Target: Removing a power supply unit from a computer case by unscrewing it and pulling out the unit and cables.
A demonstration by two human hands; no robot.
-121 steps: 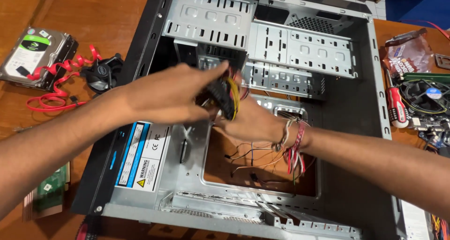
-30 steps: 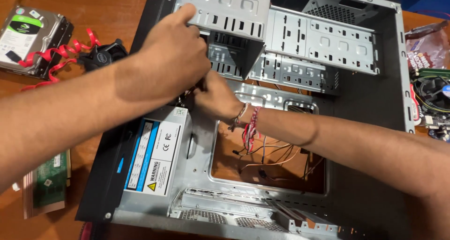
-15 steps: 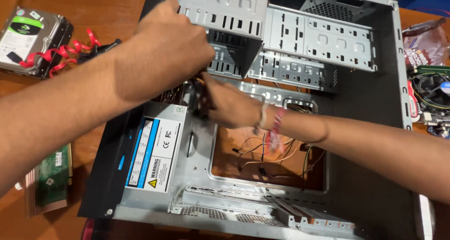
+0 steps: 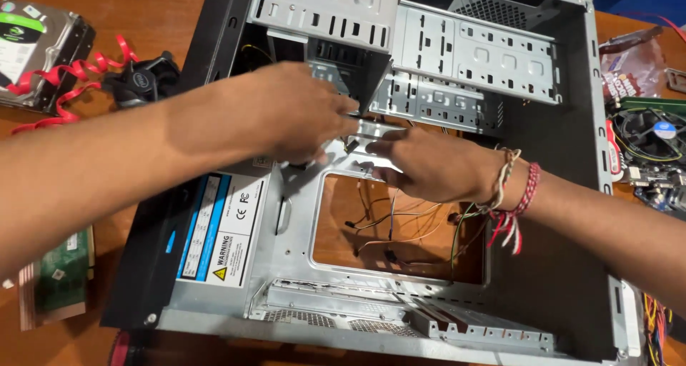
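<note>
both hands inside an open computer case [image 4: 572, 194] lying on its side on the wooden counter [image 4: 143, 9].

the left hand [image 4: 286, 112] and right hand [image 4: 429, 166] meet just below the drive cage [image 4: 321, 12], fingertips nearly touching over the metal tray's upper edge; whether either grips anything cannot be told. loose wires [image 4: 400, 223] lie under the right hand. a hard drive [image 4: 36, 44] and red cables [image 4: 71, 73] sit well to the left.

The case [image 4: 572, 266] lies open on the table [image 4: 157, 9]. Both hands, left [image 4: 286, 112] and right [image 4: 429, 166], meet inside it below the drive cage [image 4: 321, 9]. A hard drive [image 4: 32, 48] lies left of the case, a cooler fan [image 4: 654, 134] right.
</note>
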